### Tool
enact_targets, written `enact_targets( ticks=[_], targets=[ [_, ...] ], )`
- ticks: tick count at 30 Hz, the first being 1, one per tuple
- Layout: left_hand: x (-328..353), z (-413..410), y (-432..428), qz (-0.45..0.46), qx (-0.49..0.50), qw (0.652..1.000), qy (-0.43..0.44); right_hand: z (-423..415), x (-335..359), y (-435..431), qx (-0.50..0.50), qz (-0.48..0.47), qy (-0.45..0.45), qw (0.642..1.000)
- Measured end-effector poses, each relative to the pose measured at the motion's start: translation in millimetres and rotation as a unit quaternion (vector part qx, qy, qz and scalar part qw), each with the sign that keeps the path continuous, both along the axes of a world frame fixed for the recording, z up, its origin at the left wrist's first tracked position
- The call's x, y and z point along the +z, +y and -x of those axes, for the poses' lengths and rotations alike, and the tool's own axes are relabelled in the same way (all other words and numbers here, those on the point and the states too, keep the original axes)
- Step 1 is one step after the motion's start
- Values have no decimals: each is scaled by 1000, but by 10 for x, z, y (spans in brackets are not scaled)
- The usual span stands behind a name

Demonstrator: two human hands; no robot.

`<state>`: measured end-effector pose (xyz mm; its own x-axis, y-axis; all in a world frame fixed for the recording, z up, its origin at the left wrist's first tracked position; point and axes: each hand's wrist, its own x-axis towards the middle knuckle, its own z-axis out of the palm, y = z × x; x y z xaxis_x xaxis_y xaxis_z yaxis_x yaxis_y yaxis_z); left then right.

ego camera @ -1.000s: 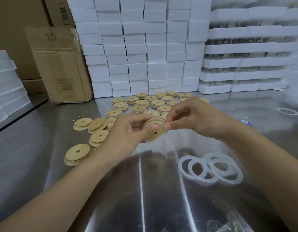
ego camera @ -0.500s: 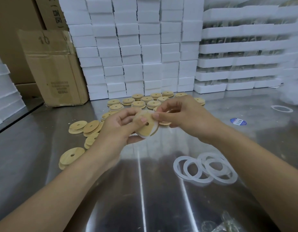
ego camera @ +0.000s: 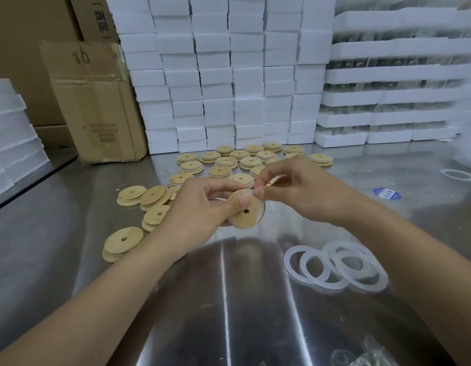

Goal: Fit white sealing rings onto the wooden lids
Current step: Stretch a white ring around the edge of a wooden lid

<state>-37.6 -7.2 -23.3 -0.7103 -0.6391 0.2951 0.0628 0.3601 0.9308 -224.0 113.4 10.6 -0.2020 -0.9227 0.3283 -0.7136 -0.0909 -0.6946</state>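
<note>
— Where is the lid (ego camera: 246, 212)?

— Lifted off the metal table (ego camera: 70, 207), between both hands. The left hand (ego camera: 202, 207) grips it, thumb curled on its face beside the hole and fingers behind. That tilts it toward the person and leaves the rim free.

— And the right hand (ego camera: 303, 191)?

— Thumb and forefinger pinch the white ring (ego camera: 262, 211) at the lid's upper rim. I judge it is being worked into place there.

— How does the lid look?

— It is pale round wood with a small centre hole and a thin white band along its right edge. How far round the ring sits, I cannot tell.

— What lies around the grip?

— Loose rings (ego camera: 334, 268) overlap below and right of it, handy for the right hand. More lids (ego camera: 229, 162) lie beyond it and to its left.
</note>
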Motion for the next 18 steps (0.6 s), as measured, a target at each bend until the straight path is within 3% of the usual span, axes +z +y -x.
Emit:
enact_targets(
  ticks=[12, 18],
  targets=[
    [-3, -17, -21, 23, -1, 1000, -15, 61, 23, 34, 30, -31, 12, 999],
    [-36, 30, 26, -103, 15, 994, 41, 28, 16, 13, -20, -21, -61, 998]
  ],
)
